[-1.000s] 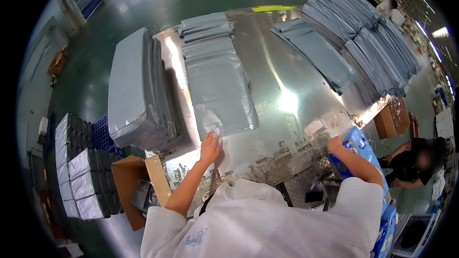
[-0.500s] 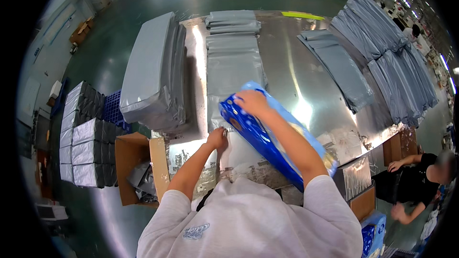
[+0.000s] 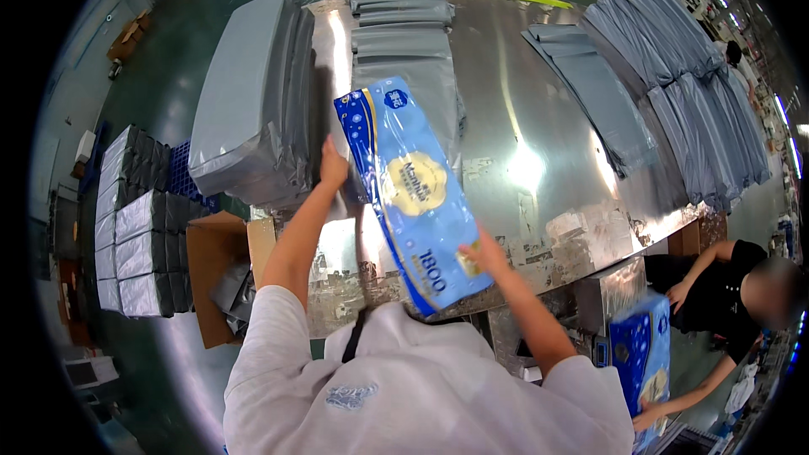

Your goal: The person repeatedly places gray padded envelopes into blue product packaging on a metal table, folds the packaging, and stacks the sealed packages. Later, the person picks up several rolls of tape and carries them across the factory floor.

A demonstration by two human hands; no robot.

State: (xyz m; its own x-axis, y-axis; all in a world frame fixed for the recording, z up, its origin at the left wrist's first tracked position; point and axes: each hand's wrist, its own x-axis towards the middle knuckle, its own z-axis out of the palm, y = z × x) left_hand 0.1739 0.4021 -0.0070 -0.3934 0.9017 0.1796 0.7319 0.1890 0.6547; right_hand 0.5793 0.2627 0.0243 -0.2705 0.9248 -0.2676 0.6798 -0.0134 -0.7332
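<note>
I hold a long blue plastic-wrapped pack (image 3: pixel 413 190) slanted over the steel table (image 3: pixel 539 118). My right hand (image 3: pixel 482 254) grips its near lower end. My left hand (image 3: pixel 334 167) is at the pack's far left edge, by a grey mailer bag (image 3: pixel 413 76) lying flat under the pack; whether it grips the pack or the bag I cannot tell. A row of grey bags (image 3: pixel 400 8) runs away from me behind it.
A thick stack of grey bags (image 3: pixel 249 105) stands left on the table. More grey bags (image 3: pixel 674 76) fan out at right. An open cardboard box (image 3: pixel 223 274) and wrapped bundles (image 3: pixel 135 236) sit at lower left. A person in black (image 3: pixel 725 286) bends over another blue pack (image 3: pixel 640 362) at right.
My right hand has swung the blue pack from the right up over the table, above the grey bag. My left hand has moved further up the table to the pack's edge.
</note>
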